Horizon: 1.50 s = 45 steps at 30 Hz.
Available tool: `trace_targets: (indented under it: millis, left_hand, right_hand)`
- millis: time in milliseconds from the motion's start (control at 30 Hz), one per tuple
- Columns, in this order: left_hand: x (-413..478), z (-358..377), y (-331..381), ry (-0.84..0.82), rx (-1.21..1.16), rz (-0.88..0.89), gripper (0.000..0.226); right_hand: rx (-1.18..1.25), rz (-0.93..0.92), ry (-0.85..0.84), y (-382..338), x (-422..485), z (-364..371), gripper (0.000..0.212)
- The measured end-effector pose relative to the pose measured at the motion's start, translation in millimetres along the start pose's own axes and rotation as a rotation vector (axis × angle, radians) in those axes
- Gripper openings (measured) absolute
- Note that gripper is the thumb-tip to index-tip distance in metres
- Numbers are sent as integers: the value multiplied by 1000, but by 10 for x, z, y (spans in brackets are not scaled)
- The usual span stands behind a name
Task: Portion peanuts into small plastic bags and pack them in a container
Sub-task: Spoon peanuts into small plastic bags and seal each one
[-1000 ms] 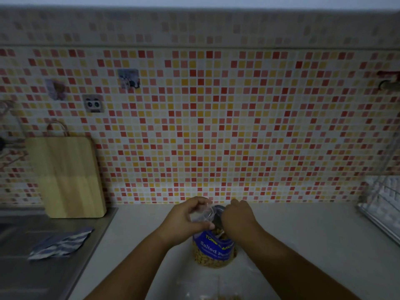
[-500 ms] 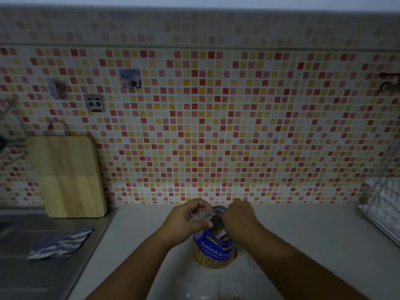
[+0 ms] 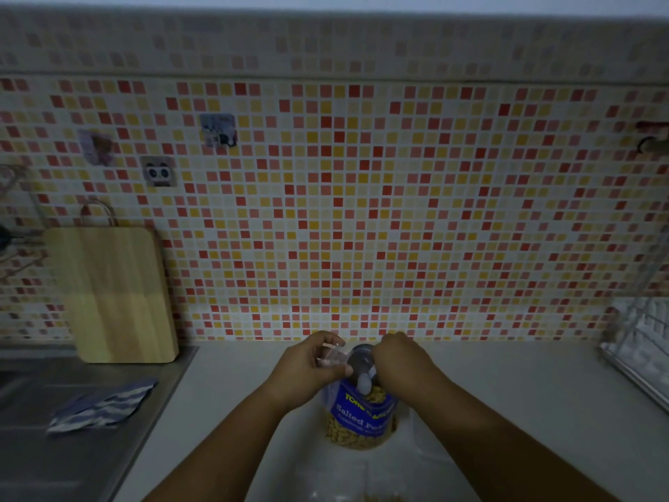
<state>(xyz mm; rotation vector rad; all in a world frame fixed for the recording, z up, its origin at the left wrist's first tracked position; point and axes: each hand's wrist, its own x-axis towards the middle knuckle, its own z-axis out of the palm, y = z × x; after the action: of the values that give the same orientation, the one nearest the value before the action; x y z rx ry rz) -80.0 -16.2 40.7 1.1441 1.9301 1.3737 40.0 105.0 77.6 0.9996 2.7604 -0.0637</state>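
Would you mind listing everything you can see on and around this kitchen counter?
peanut jar: 1, clear with blue label, on the counter under the hands
small plastic bag: 1, clear, above the jar's mouth
spoon: 1, grey, blurred, seemingly at the bag's opening
cutting board: 1, pale wood, leaning on the tiled wall, left
cloth: 1, blue-and-white striped, on the sink's drainboard
sink: 1, steel, far left
dish rack: 1, metal wire, right edge
wall stickers: 3, square, on the tiles, upper left
counter: 1, white
left hand: 1, pinches the bag
right hand: 1, seems to grip the spoon
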Motion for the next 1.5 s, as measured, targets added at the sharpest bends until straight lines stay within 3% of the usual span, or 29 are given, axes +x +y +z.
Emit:
trace_targets:
  millis: [67,233,467,633,967,1133,1233,1300,1367,1433,1500]
  left_hand:
    - [6,-7,-30,2,11,-15,35]
    - [-15,2,-64,2,-19,-59,34]
    - [-30,21,-65,-15,-25,-76,35]
    - [-25,27,-81,-26,-26,-88,37]
    - [-29,29,-82,-38,-44,-116,39]
    - [-42,9,-59,-53,-57,-121,41]
    - [-42,-10,-51,-52,-69,-124,37]
    - [-35,-33,-47,-30,-66,-115,36]
    - [-25,-56,-32,13,-72,-102,35]
    - [-12,-77,-4,48,-34,-87,38]
    - [0,-83,34,34,75,-66,43]
  right_hand:
    - [7,-46,128,-2,-39,34,26]
    - [-62,-10,31,-109,-20,194,42]
    - [117,47,154,-174,-76,343,25]
    - [237,313,8,-165,45,333,39]
    - [494,541,-61,-16,83,272,13]
    - [560,393,-262,158,79,176,10]
    - [614,365,-286,295,40,93,20]
    - [527,351,-370,367,40,71,25]
    - [473,344,-397,431,45,54,43]
    - [408,290,-400,482,8,67,43]
    - [521,349,-302,556,1,88,37]
